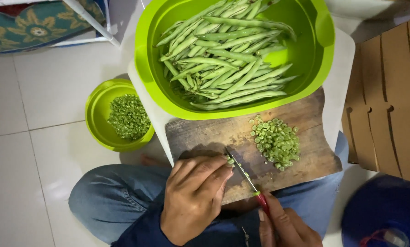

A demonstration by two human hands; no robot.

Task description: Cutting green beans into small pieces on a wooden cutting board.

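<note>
Chopping green beans on wooden board (pixel 305 160), lower ctr of frame.
Left hand (pixel 193 196) fingers curled, pinning bean bundle (pixel 230 159) at blade; right hand (pixel 285 226) closed on red-handled knife (pixel 246 176). Beans look light, stiff, snappy, prob roll-prone: hold bunched nr cut end. Cut pile (pixel 276 142) ctr-right.

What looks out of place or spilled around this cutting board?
Nothing has spilled. The big bowl of whole beans overlaps the cutting board's far edge, crowding it. Cut pieces sit piled on the board, and the left hand is close to the knife.
</note>
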